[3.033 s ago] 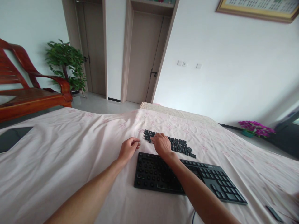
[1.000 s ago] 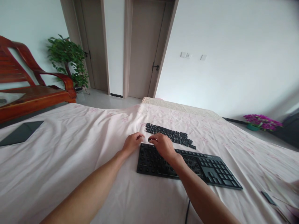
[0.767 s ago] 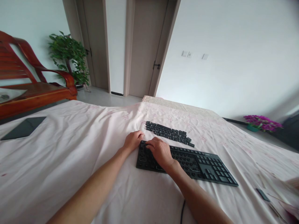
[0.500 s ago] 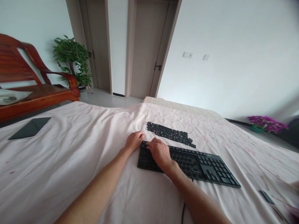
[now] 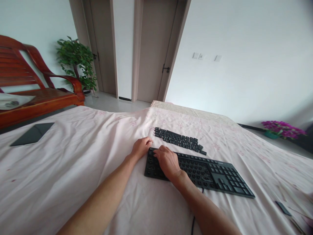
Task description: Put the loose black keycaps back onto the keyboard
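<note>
A black keyboard [image 5: 215, 176] lies on a pale pink sheet [image 5: 73, 156]; most of its left and middle keys are bare sockets. Rows of loose black keycaps [image 5: 179, 140] lie just behind it. My right hand [image 5: 167, 161] rests on the keyboard's left part, fingers bent down and pressed together on the top rows. The keycap it carried is hidden under the fingertips. My left hand [image 5: 140, 148] is curled loosely against the keyboard's far left corner, and I cannot see whether its fingers hold anything.
A dark flat tablet [image 5: 33, 133] lies at the sheet's far left. A red wooden chair [image 5: 41, 94] and a green plant [image 5: 75, 62] stand behind it. Purple flowers [image 5: 281, 129] sit on the floor at right. A small dark object [image 5: 283, 204] lies near the right edge.
My right hand came from the loose keycaps with one pinched in its fingertips and settled on the keyboard's left part. My left hand slid up to the keyboard's corner.
</note>
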Demonstrator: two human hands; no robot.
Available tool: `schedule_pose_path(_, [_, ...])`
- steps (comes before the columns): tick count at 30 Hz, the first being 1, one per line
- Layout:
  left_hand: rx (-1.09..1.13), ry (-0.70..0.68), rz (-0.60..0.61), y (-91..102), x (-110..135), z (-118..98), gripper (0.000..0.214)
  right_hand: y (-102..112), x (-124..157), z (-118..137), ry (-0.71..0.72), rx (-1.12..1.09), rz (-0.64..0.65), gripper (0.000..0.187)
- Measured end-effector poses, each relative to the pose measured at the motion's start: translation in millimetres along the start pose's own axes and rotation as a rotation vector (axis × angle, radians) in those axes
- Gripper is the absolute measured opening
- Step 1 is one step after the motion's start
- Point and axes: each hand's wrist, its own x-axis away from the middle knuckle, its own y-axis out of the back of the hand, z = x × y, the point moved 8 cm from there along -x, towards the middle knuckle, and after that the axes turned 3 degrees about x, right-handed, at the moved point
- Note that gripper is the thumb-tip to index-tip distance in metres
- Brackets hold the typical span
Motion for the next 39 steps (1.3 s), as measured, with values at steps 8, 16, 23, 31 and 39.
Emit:
schedule_pose_path(8, [0.008,-0.003,-0.002,-0.3,0,1,0.026,-1,0,2,0.025,0.011,-0.008,0.022])
schedule_pose_path(16, [0.012,0.008,0.005,-0.6,0,1,0.026,-2,-2,2,0.034,0.041,-0.003,0.019])
schedule_pose_path(23, [0.029,-0.005,0.010,-0.3,3,0,0.028,-2,-3,8,0.072,0.108,0.004,0.024])
schedule_pose_path(31, [0.045,-0.028,0.018,3.2,9,-2,0.030,0,-2,12,0.089,0.127,0.008,0.024])
schedule_pose_path(39, [0.022,-0.012,0.004,2.6,9,-2,0.031,6,-4,19,0.138,0.149,0.045,0.028])
